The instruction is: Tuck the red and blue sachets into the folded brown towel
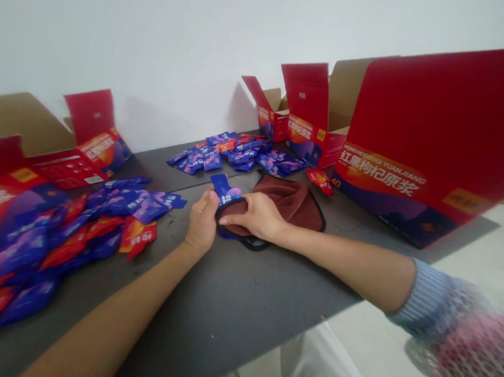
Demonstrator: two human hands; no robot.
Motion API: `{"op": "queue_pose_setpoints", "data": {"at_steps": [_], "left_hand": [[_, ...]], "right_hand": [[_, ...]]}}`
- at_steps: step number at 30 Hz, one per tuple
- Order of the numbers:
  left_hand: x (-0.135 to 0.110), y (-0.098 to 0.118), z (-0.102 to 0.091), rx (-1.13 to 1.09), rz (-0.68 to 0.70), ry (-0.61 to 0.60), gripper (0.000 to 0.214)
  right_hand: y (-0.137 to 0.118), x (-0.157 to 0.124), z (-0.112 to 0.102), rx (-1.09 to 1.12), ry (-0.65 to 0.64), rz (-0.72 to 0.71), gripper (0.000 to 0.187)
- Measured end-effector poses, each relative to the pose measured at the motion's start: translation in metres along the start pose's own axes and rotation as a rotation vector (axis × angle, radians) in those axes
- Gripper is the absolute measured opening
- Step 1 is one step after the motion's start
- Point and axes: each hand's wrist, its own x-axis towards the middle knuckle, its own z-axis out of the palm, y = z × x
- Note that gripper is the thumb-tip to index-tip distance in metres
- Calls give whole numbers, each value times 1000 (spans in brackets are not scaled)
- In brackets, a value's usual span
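Near the middle of the dark table, my left hand (203,221) pinches a blue sachet (223,190) with white lettering, its top end pointing up. My right hand (260,215) is closed on a brown cloth (293,200) with black edging. A fold of this cloth lies over the lower part of the sachet, and the rest spreads on the table to the right. My thumb presses on the fold. The sachet's lower end is mostly hidden behind the cloth and my fingers.
Blue and red sachets lie in a large pile (108,211) at left and a smaller pile (236,151) at the back. Open red cartons stand on both sides, including a big carton (428,143) at right and another carton (5,203) at left. The table's front edge is near me.
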Motion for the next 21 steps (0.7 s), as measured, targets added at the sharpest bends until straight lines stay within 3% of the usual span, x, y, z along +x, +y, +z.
{"op": "queue_pose_setpoints", "data": {"at_steps": [5,7,11,16,21], "left_hand": [[-1,2,5,153,-33,-29,52],[-1,5,6,118,-28,-78,45],[2,-1,6,35,-102,-17,37],[9,-17,1,236,-127,152,31],[11,-14,-1,208,-173,283,34]], "right_hand": [[14,19,-11,253,270,80,45],[19,24,-11,356,310,117,43],[24,24,-2,444,257,181,43],[19,17,7,208,140,152,54],[8,7,8,27,-45,87,81]]}}
